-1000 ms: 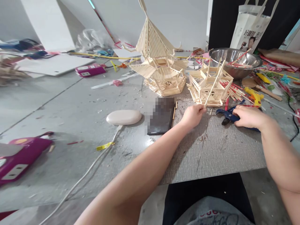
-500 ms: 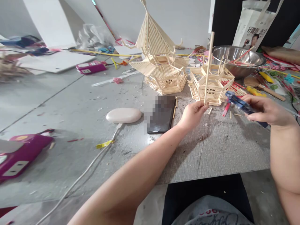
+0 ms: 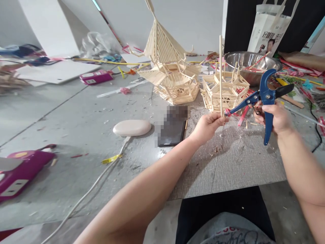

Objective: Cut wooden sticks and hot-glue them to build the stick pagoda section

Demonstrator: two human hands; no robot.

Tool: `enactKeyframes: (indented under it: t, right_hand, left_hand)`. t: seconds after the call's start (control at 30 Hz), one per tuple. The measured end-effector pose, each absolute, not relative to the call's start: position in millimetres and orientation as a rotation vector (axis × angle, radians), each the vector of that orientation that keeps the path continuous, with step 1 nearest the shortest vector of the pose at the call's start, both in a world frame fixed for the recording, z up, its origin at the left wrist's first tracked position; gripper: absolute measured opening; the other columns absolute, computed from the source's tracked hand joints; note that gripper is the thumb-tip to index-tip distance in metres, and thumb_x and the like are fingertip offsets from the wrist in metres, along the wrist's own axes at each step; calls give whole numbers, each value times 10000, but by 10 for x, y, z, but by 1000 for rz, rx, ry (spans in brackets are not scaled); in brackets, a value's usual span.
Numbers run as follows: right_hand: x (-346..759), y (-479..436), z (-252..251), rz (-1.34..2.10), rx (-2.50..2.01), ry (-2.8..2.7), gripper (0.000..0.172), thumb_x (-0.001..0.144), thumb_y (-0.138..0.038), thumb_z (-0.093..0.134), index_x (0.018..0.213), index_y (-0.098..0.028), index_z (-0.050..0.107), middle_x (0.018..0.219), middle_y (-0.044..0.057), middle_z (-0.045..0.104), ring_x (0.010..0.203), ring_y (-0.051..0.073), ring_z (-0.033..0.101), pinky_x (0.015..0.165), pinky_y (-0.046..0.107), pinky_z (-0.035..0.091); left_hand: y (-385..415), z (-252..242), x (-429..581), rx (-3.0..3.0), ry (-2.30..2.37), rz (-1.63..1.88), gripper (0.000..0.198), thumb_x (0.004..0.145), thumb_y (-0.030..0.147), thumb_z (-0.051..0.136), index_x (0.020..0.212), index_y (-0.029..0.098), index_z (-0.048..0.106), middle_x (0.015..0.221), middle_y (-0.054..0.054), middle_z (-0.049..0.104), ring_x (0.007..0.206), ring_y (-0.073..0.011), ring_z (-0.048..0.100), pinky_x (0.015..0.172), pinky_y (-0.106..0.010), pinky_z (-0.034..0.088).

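A long pale wooden stick (image 3: 220, 74) stands upright, its lower end pinched in the fingers of my left hand (image 3: 208, 126). My right hand (image 3: 275, 117) is closed on a blue cutter (image 3: 267, 96), whose curved jaw and dark blade point up and to the right. One end of the cutter reaches left, close to my left fingertips. Right behind the stick is a low open frame of small sticks (image 3: 235, 91). To its left stands a taller stick pagoda (image 3: 175, 79) with a pointed roof.
A dark phone (image 3: 172, 130) and a white oval device (image 3: 132, 127) with a cable lie left of my left hand. At the back right are a metal bowl (image 3: 275, 64) and a paper bag (image 3: 270, 30). Purple power strips (image 3: 27, 167) sit at the left.
The blue cutter has turned in my right hand and now shows its curved jaw and blade. My right hand has moved slightly left. My left hand still pinches the stick, now more upright.
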State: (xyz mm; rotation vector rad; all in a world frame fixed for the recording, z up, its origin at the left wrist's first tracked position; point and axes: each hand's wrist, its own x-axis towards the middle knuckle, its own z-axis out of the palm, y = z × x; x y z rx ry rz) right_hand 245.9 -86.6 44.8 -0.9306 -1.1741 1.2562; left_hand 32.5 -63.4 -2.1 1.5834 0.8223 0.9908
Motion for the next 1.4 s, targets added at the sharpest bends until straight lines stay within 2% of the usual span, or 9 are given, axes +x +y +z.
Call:
enactKeyframes:
  t: [0.1, 0.17, 0.3, 0.4, 0.57, 0.67, 0.77, 0.93, 1.4]
  right_hand:
    - [2407, -838, 407, 1168, -971, -1193, 144, 598, -297, 572, 721, -222, 571, 632, 12, 555, 545, 140, 515, 440, 281, 379]
    - [2383, -845, 387, 1159, -989, -1232, 241, 619, -348, 515, 817, -230, 586, 723, 39, 593, 679, 186, 569, 537, 333, 447]
    - [2325, -879, 339, 1145, -1106, -1432, 466, 719, -478, 327, 1012, -214, 576, 839, 90, 626, 882, 251, 581, 672, 433, 471]
    - [2287, -898, 332, 1070, -1150, -1575, 519, 746, -501, 301, 1060, -185, 568, 855, 113, 626, 925, 269, 575, 717, 445, 464]
    - [2360, -906, 407, 788, -1213, -1581, 425, 772, -462, 321, 1001, -188, 550, 842, 92, 611, 859, 246, 591, 713, 406, 464]
    - [2428, -893, 434, 374, -1516, -1645, 266, 738, -452, 452, 827, -217, 539, 778, 63, 593, 789, 231, 581, 716, 395, 449]
    - [2426, -872, 417, 116, -1764, -1868, 226, 707, -443, 526, 754, -221, 524, 730, 59, 587, 750, 240, 571, 681, 392, 434]
    - [2335, -854, 353, 45, -1717, -2120, 204, 724, -391, 529, 830, -218, 548, 824, 77, 624, 806, 240, 585, 685, 364, 435]
    - [2284, -912, 317, -98, -1705, -2232, 267, 721, -369, 518, 925, -201, 558, 872, 81, 626, 847, 247, 575, 719, 367, 433]
  left_hand:
    - [-641, -33, 338, 1578, 839, 1009, 218, 780, 355, 547, 731, 150, 603, 712, -18, 593, 704, -107, 549, 760, -296, 465]
    - [-657, -14, 341, 1565, 838, 1044, 227, 774, 360, 551, 693, 150, 581, 680, -4, 569, 693, -102, 543, 769, -299, 466]
    - [-683, 48, 338, 1507, 852, 1080, 217, 779, 348, 539, 713, 144, 570, 693, -8, 576, 706, -99, 550, 782, -297, 473]
    - [-685, 69, 339, 1496, 851, 973, 191, 783, 318, 529, 771, 137, 590, 775, -35, 617, 741, -104, 573, 763, -287, 484]
    - [-669, 78, 330, 1666, 924, 872, 180, 784, 313, 535, 740, 154, 604, 750, -36, 633, 700, -108, 582, 680, -262, 482]
    - [-656, 104, 309, 1669, 949, 866, 182, 803, 290, 497, 724, 153, 586, 745, -42, 643, 678, -104, 594, 648, -247, 480]
    - [-649, 126, 292, 1645, 920, 839, 193, 810, 278, 473, 698, 148, 560, 698, -36, 634, 611, -86, 585, 623, -233, 481]
    - [-659, 144, 286, 1715, 887, 832, 222, 807, 286, 478, 643, 149, 540, 640, -17, 596, 544, -72, 552, 583, -221, 473]
    - [-676, 183, 272, 1848, 823, 731, 221, 809, 278, 471, 646, 149, 545, 588, 2, 571, 525, -60, 539, 546, -188, 448]
